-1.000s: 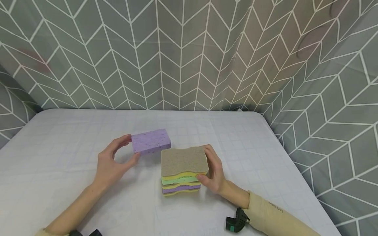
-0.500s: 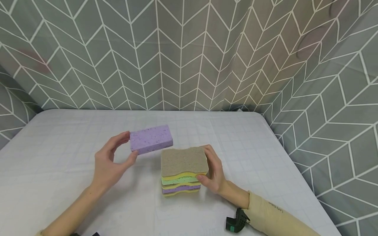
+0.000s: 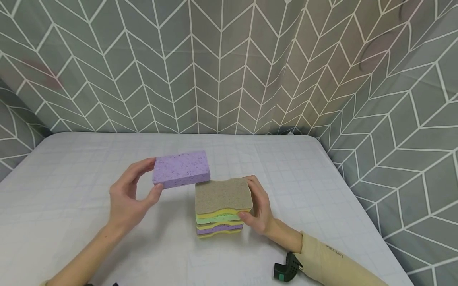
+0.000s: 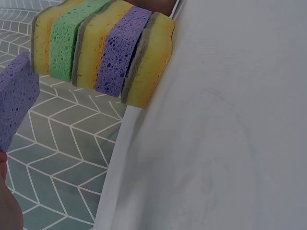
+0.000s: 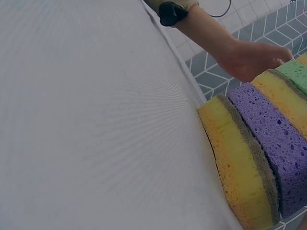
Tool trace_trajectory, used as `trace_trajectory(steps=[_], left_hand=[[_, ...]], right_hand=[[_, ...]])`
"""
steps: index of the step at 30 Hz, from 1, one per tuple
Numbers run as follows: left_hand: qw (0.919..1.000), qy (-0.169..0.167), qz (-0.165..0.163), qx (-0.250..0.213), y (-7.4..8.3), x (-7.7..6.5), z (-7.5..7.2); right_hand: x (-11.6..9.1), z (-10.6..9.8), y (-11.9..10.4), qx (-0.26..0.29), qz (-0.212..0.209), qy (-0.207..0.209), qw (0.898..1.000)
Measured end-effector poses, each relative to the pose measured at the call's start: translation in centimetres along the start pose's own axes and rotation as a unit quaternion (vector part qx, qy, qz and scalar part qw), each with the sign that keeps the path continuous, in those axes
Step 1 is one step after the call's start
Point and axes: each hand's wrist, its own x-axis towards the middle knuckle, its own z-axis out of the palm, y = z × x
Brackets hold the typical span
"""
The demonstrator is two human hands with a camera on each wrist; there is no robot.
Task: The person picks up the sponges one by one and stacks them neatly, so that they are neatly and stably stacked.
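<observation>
In the head view my left hand (image 3: pixel 129 194) pinches a purple sponge (image 3: pixel 181 169) by its left end, thumb at the near edge and fingers at the far one. That sponge is raised off the table, just behind and left of a sponge stack (image 3: pixel 223 196). The stack has yellow, green and purple layers, with a grey-brown scouring face on top. My right hand (image 3: pixel 259 206) grips the stack's right side, thumb in front and fingers behind. In the left wrist view the lifted purple sponge (image 4: pixel 17 98) is close to the stack's top layer (image 4: pixel 43 40).
A white cloth-covered table (image 3: pixel 89 167) lies under everything. Behind it and along the right hangs a grey curtain (image 3: pixel 204 67) with white chevron lines. A black wrist device (image 3: pixel 286 268) hangs by my right sleeve (image 3: pixel 336 258).
My left hand has lifted the purple sponge higher and drawn slightly left, and the sponge has come nearer the camera. The right hand and the stack have stayed in place.
</observation>
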Motion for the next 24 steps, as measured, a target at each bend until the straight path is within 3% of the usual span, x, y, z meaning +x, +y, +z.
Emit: trace_trajectory(steps=[9,17,24], left_hand=[[0.9992,-0.006,0.023,-0.033,0.0,-0.1,0.7],[0.9994,-0.016,0.024,-0.018,0.3,-0.3,1.2],[0.9983,-0.025,0.037,-0.037,0.7,-0.5,1.8]], right_hand=[[-0.1,0.0,0.1,-0.001,0.0,0.001,1.0],[-0.1,-0.1,0.1,-0.002,-0.002,0.002,1.0],[-0.1,-0.1,0.1,-0.001,-0.008,0.002,1.0]])
